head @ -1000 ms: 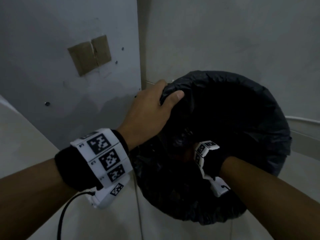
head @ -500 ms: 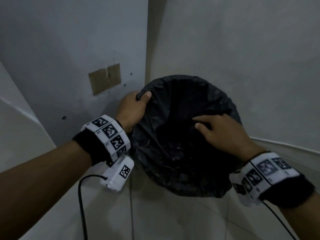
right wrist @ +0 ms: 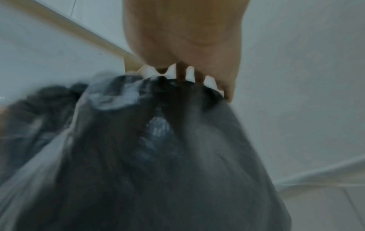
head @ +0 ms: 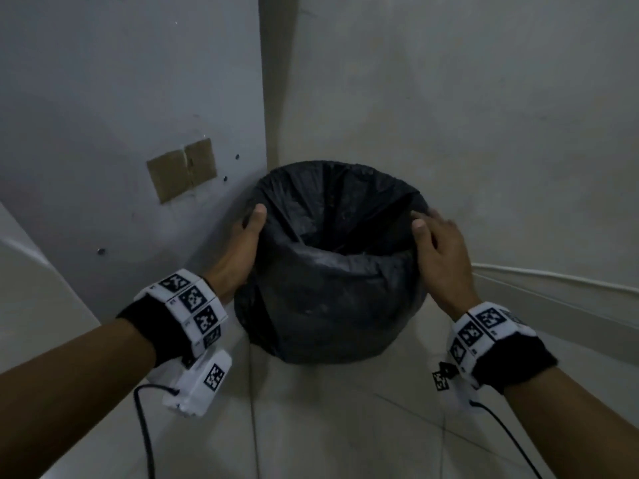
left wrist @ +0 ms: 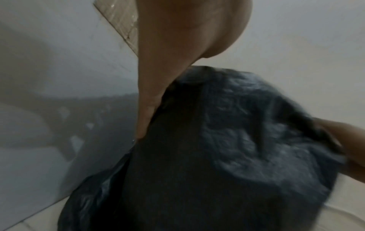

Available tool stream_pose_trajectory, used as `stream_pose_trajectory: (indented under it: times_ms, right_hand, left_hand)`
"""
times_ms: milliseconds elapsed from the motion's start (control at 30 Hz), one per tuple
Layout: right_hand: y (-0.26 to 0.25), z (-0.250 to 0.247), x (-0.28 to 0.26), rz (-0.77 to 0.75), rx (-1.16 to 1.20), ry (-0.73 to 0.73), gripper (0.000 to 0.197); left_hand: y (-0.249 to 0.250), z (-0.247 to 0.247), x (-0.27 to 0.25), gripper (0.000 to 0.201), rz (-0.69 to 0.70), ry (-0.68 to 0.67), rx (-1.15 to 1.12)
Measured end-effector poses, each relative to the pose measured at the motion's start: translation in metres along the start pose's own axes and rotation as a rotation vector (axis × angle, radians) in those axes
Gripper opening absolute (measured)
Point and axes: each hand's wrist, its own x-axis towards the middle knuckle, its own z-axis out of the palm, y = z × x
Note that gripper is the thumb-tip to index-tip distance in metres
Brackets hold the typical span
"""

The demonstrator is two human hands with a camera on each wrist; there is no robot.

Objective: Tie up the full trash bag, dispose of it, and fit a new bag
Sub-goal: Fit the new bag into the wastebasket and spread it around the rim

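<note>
Black plastic bag (head: 328,299): crinkled, glossy, mouth wide open, sides bulging. Left hand (head: 238,257) and right hand (head: 441,257) well apart, each gripping opposite rim, thumb over edge.

Pretty dim all round, flat greyish light, just a soft shadow on the wall (head: 155,243) left of the black bag (head: 328,305). Head view's fairly sharp but bends at the edges. Both wrist views are grainy and smeared with motion blur.
</note>
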Motion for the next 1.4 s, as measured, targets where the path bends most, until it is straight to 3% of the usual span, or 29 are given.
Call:
stream_pose_trajectory:
  times_ms: [67, 100, 233, 400, 467, 567, 633, 733, 900, 1033, 1167, 1300, 1400]
  right_hand:
    - [0.001, 0.002, -0.003, 0.083, 0.105, -0.035, 0.043]
    - [0.003, 0.003, -0.005, 0.145, 0.196, -0.063, 0.048]
    - [0.000, 0.007, -0.007, 0.469, 0.462, -0.171, 0.075]
    - [-0.009, 0.018, -0.013, 0.526, 0.430, -0.283, 0.079]
    - [-0.010, 0.023, -0.020, 0.632, 0.491, -0.274, 0.080]
    - [-0.010, 0.027, -0.029, 0.768, 0.534, -0.294, 0.104]
    - [-0.009, 0.025, -0.030, 0.757, 0.558, -0.300, 0.102]
    - [-0.013, 0.018, -0.022, 0.650, 0.580, -0.219, 0.082]
    - [-0.028, 0.027, -0.008, 0.479, 0.426, -0.198, 0.092]
    - [-0.042, 0.049, -0.002, 0.438, 0.375, -0.214, 0.093]
    - [-0.043, 0.062, 0.010, 0.428, 0.380, -0.175, 0.089]
    - [-0.028, 0.066, 0.015, 0.354, 0.352, -0.144, 0.087]
    - [-0.028, 0.061, 0.016, 0.352, 0.312, -0.183, 0.089]
  left_hand:
    - [-0.013, 0.000, 0.011, 0.111, 0.007, -0.015, -0.037]
    - [-0.018, 0.001, 0.013, 0.113, 0.026, -0.017, -0.051]
    - [-0.023, 0.007, 0.014, 0.114, 0.069, -0.025, -0.081]
    - [-0.031, 0.015, 0.007, 0.115, -0.079, -0.119, -0.121]
    - [-0.030, 0.014, -0.003, 0.104, -0.146, -0.178, -0.092]
    - [-0.037, 0.011, -0.005, 0.095, -0.182, -0.196, -0.053]
    - [-0.040, 0.008, -0.004, 0.090, -0.111, -0.126, -0.067]
    - [-0.040, 0.004, 0.006, 0.122, 0.043, -0.007, -0.054]
    - [-0.025, 0.004, 0.012, 0.116, 0.171, -0.001, 0.027]
    - [-0.021, -0.004, 0.037, 0.103, 0.099, 0.035, 0.016]
    - [-0.025, -0.008, 0.056, 0.128, 0.108, 0.045, -0.111]
    - [-0.036, 0.008, 0.060, 0.091, 0.142, 0.082, -0.119]
    - [-0.040, 0.010, 0.063, 0.102, 0.084, 0.102, -0.117]
